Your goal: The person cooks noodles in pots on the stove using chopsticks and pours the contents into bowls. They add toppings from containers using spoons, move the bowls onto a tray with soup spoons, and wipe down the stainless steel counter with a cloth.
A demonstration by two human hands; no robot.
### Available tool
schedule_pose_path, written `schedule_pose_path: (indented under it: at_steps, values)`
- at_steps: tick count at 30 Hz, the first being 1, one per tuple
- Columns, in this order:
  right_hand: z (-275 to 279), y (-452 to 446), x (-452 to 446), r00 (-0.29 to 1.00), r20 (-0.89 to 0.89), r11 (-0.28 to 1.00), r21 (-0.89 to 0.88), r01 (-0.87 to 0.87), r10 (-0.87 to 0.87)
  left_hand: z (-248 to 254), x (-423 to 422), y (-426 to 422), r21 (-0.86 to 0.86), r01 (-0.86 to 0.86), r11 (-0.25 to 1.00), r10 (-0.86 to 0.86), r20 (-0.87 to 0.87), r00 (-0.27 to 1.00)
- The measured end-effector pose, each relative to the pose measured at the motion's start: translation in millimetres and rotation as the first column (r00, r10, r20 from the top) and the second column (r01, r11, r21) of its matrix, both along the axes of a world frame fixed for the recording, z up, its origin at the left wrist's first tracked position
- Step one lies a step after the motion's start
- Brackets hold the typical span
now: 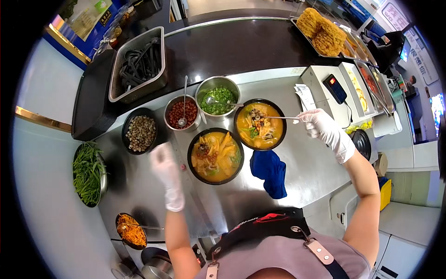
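The metal spoon (281, 117) lies crosswise, its slim handle running from the pinched fingertips of the white-gloved right hand (319, 123) leftward over the round black noodle bowl (241, 132). The blurred left hand (163, 162), its finger spread unclear, hovers near the dish of small, rounded pieces (140, 133).

On my counter (306, 181), the left soup bowl (215, 182) sits slightly nearer than the right soup bowl (260, 149). Beyond them stands the scallion pot (217, 80), the peanut pot (173, 101) to its left. The cloth (270, 174) lies on the right soup bowl's near side.
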State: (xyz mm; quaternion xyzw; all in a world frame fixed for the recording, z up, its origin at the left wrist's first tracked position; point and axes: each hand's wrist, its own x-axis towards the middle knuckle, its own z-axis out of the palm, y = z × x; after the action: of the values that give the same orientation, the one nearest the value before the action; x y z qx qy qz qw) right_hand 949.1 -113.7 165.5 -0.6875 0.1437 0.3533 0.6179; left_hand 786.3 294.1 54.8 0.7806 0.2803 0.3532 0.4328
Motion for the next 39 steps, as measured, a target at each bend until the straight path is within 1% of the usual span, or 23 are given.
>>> schedule_pose_path:
  at_steps: [1, 2, 3, 5, 7, 9, 10, 11, 13, 15, 17, 18, 20, 24, 26, 30, 32, 33, 34, 35, 36, 37, 39]
  values:
    - [-1, -3, -1, 1.000, -0.006, 1.000, 0.020, 0.000, 0.000, 8, 5, -32, -0.029, 0.150, 0.988, -0.152, -0.079, 0.985]
    - [-4, -6, -3, 1.000, -0.006, 1.000, 0.019, -0.004, 0.004, 10, 15, -63, -0.064, 0.276, 0.959, -0.279, -0.040, 0.959]
    - [-7, -7, -4, 1.000, -0.007, 1.000, 0.019, 0.001, -0.001, 0, 26, -86, -0.079, 0.409, 0.909, -0.411, -0.004, 0.912]
    - [-5, -7, -7, 1.000, 0.001, 1.000, 0.021, 0.001, -0.001, -15, 52, -123, -0.183, 0.515, 0.837, -0.530, -0.044, 0.847]
    - [0, -4, -10, 1.000, 0.020, 1.000, 0.018, 0.000, -0.001, -37, 78, -146, -0.276, 0.501, 0.820, -0.537, -0.071, 0.840]
    - [1, -4, -12, 1.000, 0.015, 0.999, 0.028, 0.017, -0.017, -53, 97, -157, -0.514, 0.488, 0.705, -0.580, -0.022, 0.814]
    - [-1, -5, -11, 1.000, 0.019, 0.999, 0.031, 0.014, -0.014, -53, 100, -161, -0.551, 0.493, 0.674, -0.588, 0.004, 0.809]
    - [-1, -6, -12, 1.000, 0.020, 0.999, 0.034, 0.012, -0.013, -55, 101, -164, -0.548, 0.496, 0.673, -0.591, 0.003, 0.806]
    - [-3, -7, -13, 0.999, 0.024, 0.999, 0.028, 0.030, -0.030, -54, 102, -170, -0.561, 0.486, 0.669, -0.533, 0.094, 0.841]
    - [-7, -8, -14, 0.999, 0.032, 0.998, 0.036, 0.041, -0.043, -46, 97, -171, -0.582, 0.488, 0.650, -0.549, 0.083, 0.831]
    - [-13, -11, -12, 0.999, 0.019, 0.998, 0.049, 0.040, -0.041, -40, 96, -174, -0.644, 0.491, 0.587, -0.546, 0.132, 0.827]
    - [-15, -11, -11, 0.999, 0.010, 0.998, 0.057, 0.039, -0.040, -39, 97, -175, -0.644, 0.487, 0.591, -0.543, 0.130, 0.830]
    - [-14, -8, -12, 0.999, 0.015, 0.999, 0.040, 0.037, -0.037, -39, 99, -179, -0.748, 0.366, 0.553, -0.498, 0.056, 0.866]
    - [-21, -12, -9, 1.000, 0.007, 0.999, 0.037, 0.020, -0.020, -37, 97, -182, -0.765, 0.351, 0.541, -0.477, 0.065, 0.877]
    - [-22, -12, -7, 1.000, 0.003, 0.999, 0.042, 0.016, -0.016, -33, 94, -181, -0.702, 0.390, 0.596, -0.515, 0.038, 0.856]
    - [-24, -11, -3, 1.000, 0.015, 0.999, 0.047, 0.019, -0.019, -27, 85, -176, -0.638, 0.451, 0.624, -0.527, 0.083, 0.846]
    - [-28, -12, -1, 0.999, 0.045, 0.999, 0.039, 0.000, -0.001, -20, 80, -170, -0.507, 0.499, 0.703, -0.546, 0.065, 0.835]
    - [-30, -12, 0, 0.997, 0.076, 1.000, 0.028, -0.015, 0.013, -17, 74, -165, -0.507, 0.496, 0.705, -0.544, 0.063, 0.837]
    - [-29, -10, -1, 0.997, 0.076, 0.999, 0.029, -0.016, 0.014, 1, 66, -157, -0.496, 0.475, 0.727, -0.529, 0.037, 0.848]
    - [-27, -7, -3, 0.987, 0.153, 0.997, -0.069, -0.037, 0.047, 17, 57, -150, -0.484, 0.454, 0.748, -0.515, 0.010, 0.857]
    - [-27, -4, -5, 0.971, 0.224, 0.985, -0.167, -0.050, 0.087, 29, 47, -140, -0.402, 0.467, 0.788, -0.499, 0.030, 0.866]
    - [-29, 1, -8, 0.971, 0.222, 0.985, -0.166, -0.052, 0.089, 39, 36, -131, -0.316, 0.473, 0.822, -0.483, 0.051, 0.874]
    - [-38, 9, -16, 0.856, 0.473, 0.933, -0.359, -0.028, 0.207, 48, 9, -114, -0.314, 0.412, 0.856, -0.417, 0.052, 0.907]
